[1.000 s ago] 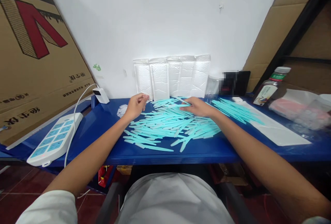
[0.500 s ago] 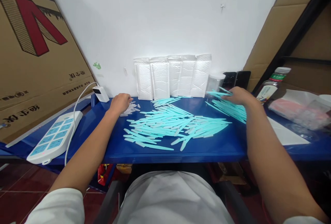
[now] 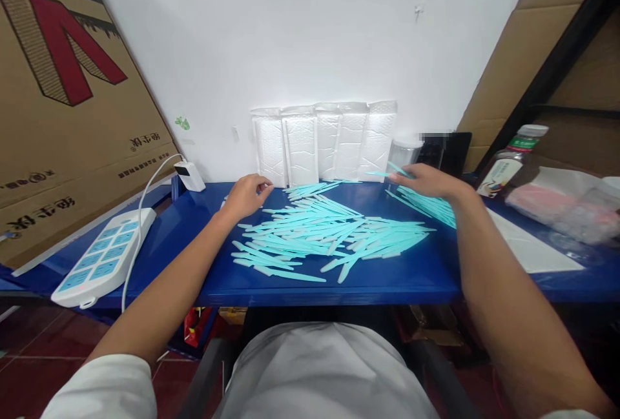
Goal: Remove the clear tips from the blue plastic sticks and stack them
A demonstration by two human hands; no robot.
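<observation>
Near the jar (image 3: pixel 405 153), the right hand (image 3: pixel 431 181) pinched sticks (image 3: pixel 400 169) whose splay, I judged, risked slippage; I couldn't tell the left hand (image 3: pixel 246 195)'s grip.

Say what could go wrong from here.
The right hand could bump the clear jar just behind the turquoise sticks it grips.
The left forearm might snag the white cable at the power strip.
Loose sticks in the pile near the table's front edge could get swept off.
</observation>
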